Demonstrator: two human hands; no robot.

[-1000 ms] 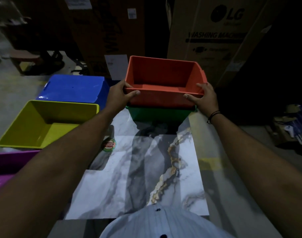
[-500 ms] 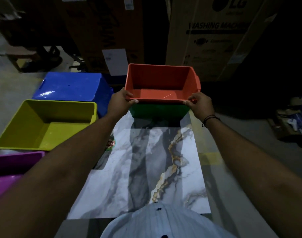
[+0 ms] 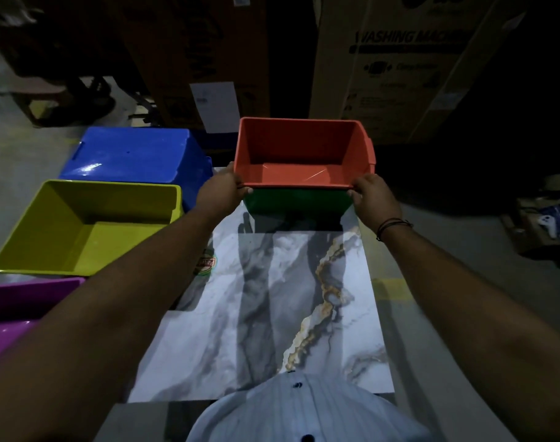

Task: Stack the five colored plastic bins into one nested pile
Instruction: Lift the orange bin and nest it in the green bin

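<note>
Red bin (image 3: 304, 154): we held it upright and open, sitting down inside the green bin (image 3: 296, 202), with only the green bin's near wall showing below its rim.
Left hand (image 3: 219, 193): we gripped the red bin's near left corner, with the fingers curled onto the rim.
Right hand (image 3: 372, 197): we gripped the near right corner of the red bin the same way; a dark band circled that wrist.
Green bin: it stood at the far end of the marble-patterned board (image 3: 272, 314), between our 2 hands.
Blue bin (image 3: 135, 154): it lay upside down on the floor, left of the red bin and just behind the yellow bin (image 3: 81, 231).
Yellow bin: it sat open side up, left of our left forearm.
Purple bin (image 3: 11, 314): it sat nearest to us on the left, cut off by the frame edge and partly hidden by our arm.
Background: a cardboard box (image 3: 399, 59) printed with washing machine lettering stood behind the red bin.
</note>
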